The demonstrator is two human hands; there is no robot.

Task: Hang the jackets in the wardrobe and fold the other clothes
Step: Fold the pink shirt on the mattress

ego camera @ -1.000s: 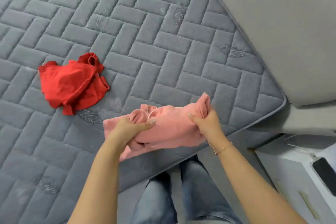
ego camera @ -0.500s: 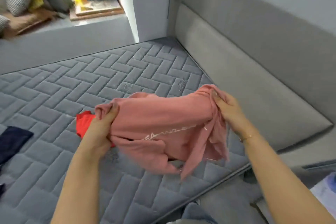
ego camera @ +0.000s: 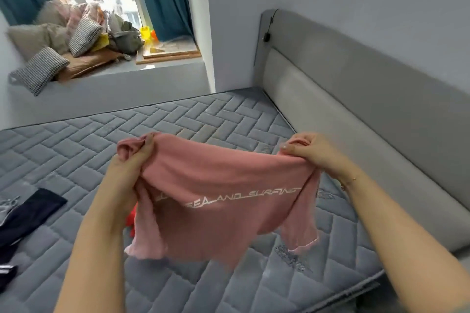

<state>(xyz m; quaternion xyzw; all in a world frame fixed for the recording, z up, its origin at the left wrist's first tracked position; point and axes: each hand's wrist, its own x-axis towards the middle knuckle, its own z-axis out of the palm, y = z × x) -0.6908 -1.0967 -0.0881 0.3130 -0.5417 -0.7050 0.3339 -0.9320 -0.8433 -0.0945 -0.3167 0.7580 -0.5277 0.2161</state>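
A pink T-shirt with white lettering across it hangs spread out in the air above the grey quilted mattress. My left hand grips its left top corner, the cloth bunched in my fist. My right hand grips the right top corner the same way. A short sleeve dangles at the lower right. A red garment lies on the mattress, mostly hidden behind the shirt and my left forearm.
A dark navy garment lies on the mattress at the left edge. A grey padded headboard runs along the right. Behind the bed, a window ledge holds cushions and piled items.
Both hands have lifted the pink shirt off the mattress and pulled apart, stretching it open so the lettering shows. The view has tilted up toward the window and headboard.
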